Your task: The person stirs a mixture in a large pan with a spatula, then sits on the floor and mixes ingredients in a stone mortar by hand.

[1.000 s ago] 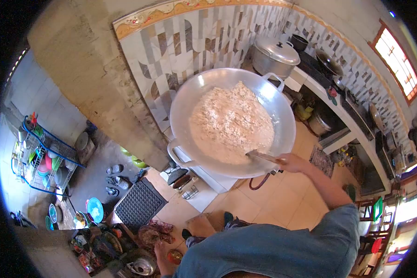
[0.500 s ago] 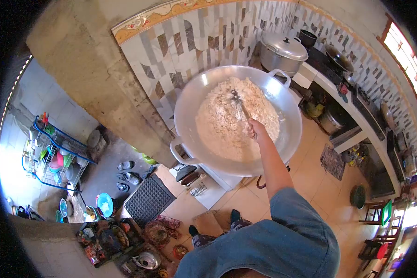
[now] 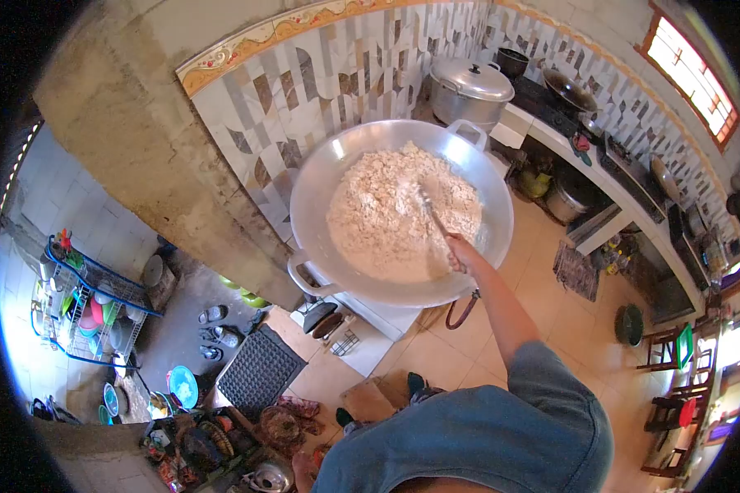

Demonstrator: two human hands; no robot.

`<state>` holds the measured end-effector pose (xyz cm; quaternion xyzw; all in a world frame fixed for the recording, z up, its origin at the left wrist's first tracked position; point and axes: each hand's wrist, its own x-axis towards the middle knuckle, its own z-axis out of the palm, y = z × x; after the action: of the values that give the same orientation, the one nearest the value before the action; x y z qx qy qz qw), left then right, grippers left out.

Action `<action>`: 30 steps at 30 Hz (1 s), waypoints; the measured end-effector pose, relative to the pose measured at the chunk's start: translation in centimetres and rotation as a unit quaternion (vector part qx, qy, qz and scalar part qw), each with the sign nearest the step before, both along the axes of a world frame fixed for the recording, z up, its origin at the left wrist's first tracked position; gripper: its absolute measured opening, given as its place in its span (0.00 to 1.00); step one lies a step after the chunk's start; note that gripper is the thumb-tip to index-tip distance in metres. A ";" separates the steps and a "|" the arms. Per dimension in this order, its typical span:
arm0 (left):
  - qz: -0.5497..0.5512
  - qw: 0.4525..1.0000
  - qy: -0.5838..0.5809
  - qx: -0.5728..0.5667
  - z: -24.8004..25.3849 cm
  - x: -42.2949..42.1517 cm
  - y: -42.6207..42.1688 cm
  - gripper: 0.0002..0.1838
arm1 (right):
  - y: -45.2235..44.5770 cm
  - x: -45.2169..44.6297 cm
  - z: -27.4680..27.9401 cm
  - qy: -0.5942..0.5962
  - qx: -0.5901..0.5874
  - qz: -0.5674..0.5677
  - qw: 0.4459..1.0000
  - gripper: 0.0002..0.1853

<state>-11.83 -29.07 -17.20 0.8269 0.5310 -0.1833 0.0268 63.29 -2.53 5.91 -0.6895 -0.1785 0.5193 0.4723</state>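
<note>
silver metal forms the wide, round, two-handled wok (image 3: pixel 311 197), which sits above a white block (image 3: pixel 390 322) beside a wall of grey, brown and white tiles (image 3: pixel 337 74). inside it lies a pale, crumbly, floury mass (image 3: pixel 370 197), lumpy and heaped toward the far side, smoother toward the near side. a long, slim, brownish stirring tool (image 3: pixel 438 220) slants into the right part of this heap; its far end is blurred, so how deep it goes cannot be told.

the right hand (image 3: pixel 461 255) has its fingers clamped round the tool's handle, above the near right of the mass. half a second ago this hand was further in over the wok, with the tool's end in the far part of the heap; now both have come back toward the near right side. that reads as a pulling stroke, part way through, dragging the mass across the wok.

the left hand (image 3: pixel 303 472), out of sight in the previous picture, now shows low beside the grey-blue shirt (image 3: pixel 469 435), near a small silver pot (image 3: pixel 268 477); whether its fingers are apart or together cannot be told.

further out, a large silver lidded pot (image 3: pixel 469 103) stands just beyond the wok, and a black ribbed mat (image 3: pixel 261 361) lies off to the left.
</note>
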 end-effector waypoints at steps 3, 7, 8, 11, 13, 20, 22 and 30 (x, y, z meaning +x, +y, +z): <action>0.045 0.996 0.003 -0.072 -1.2 1.0 -0.7 0.22 | 2.7 -2.6 -0.6 -0.009 0.001 0.076 0.997 0.23; 0.290 0.913 -0.173 -0.229 0.3 0.8 -1.6 0.20 | 2.9 -6.4 0.0 -0.067 -0.002 0.182 0.981 0.24; 0.346 0.878 -0.216 -0.250 0.8 0.7 -1.9 0.19 | 2.4 -6.9 -0.1 -0.130 0.006 0.208 0.969 0.26; 0.447 0.792 -0.298 -0.290 1.4 0.9 -1.9 0.17 | -1.1 -8.3 6.5 -0.180 -0.090 0.324 0.924 0.23; 0.475 0.756 -0.332 -0.304 1.8 1.3 -1.6 0.16 | -3.7 -6.6 4.6 -0.280 0.002 0.394 0.876 0.24; 0.527 0.631 -0.508 -0.255 2.1 3.0 3.1 0.12 | -10.4 -1.0 18.8 -0.415 -0.087 0.530 0.734 0.25; 0.527 0.569 -0.595 -0.213 2.7 3.5 5.1 0.11 | -10.3 -1.5 19.9 -0.446 -0.108 0.520 0.721 0.24; 0.572 0.590 -0.543 -0.175 4.0 2.9 2.0 0.09 | 1.6 -5.6 2.1 -0.540 -0.101 0.347 0.760 0.21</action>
<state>-8.96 -27.06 -13.18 0.2791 0.7392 0.2631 0.5537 57.73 -0.89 7.97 -0.7904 -0.5772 0.2046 0.0129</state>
